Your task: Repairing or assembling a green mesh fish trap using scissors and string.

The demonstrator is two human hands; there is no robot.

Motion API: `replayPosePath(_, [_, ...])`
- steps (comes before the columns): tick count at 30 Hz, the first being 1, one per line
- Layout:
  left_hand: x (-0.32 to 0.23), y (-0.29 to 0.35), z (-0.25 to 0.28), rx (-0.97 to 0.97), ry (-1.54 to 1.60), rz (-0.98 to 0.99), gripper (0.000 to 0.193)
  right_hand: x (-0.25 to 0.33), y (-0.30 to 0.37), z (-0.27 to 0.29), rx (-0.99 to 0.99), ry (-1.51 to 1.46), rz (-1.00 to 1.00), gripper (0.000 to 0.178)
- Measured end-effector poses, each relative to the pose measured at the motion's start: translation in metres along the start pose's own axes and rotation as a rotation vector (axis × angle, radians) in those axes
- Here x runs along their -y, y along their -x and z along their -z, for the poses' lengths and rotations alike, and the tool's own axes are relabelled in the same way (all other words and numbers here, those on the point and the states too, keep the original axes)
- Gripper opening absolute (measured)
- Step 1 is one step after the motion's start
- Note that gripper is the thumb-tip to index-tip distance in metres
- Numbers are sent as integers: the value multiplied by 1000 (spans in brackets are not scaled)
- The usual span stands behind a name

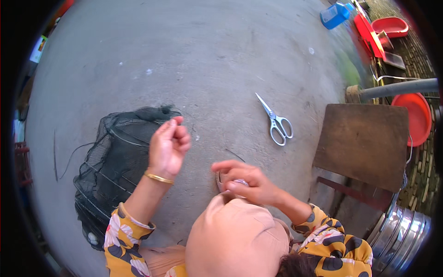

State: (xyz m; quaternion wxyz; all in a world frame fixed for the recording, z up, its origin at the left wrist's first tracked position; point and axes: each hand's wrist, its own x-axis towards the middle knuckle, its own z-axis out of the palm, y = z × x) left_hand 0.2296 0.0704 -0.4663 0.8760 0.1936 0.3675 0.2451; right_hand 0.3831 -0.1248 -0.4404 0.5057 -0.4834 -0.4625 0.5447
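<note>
A dark green mesh net (115, 157) with thin hoops lies collapsed on the grey floor at the left. Over its right edge is my left hand (170, 145), palm up, with a gold bangle on the wrist. Its fingers are curled and pinched together; whatever they may hold is too small to make out. My right hand (253, 183) hovers above my knee, slightly blurred, its index finger stretched leftward and the others loosely bent. Nothing shows in it. Silver scissors (277, 123) rest on the floor beyond this hand, blades slightly parted and pointing away.
At the right stands a brown wooden stool (362, 143), with a grey pole (399, 87) behind it. Shiny stacked metal pots (404, 235) are below it. A blue bottle (335, 16), a red basin (392, 27) and another round red basin (415, 120) line the right side.
</note>
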Motion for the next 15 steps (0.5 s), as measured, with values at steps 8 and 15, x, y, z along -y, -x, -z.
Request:
replayPosePath(8, [-37, 45, 1, -117, -548, 126, 18, -106, 50, 165, -611, 977, -514, 62])
replayPosePath(15, [-56, 79, 7, -71, -844, 167, 24, -155, 16, 200, -264, 1156, -577, 74])
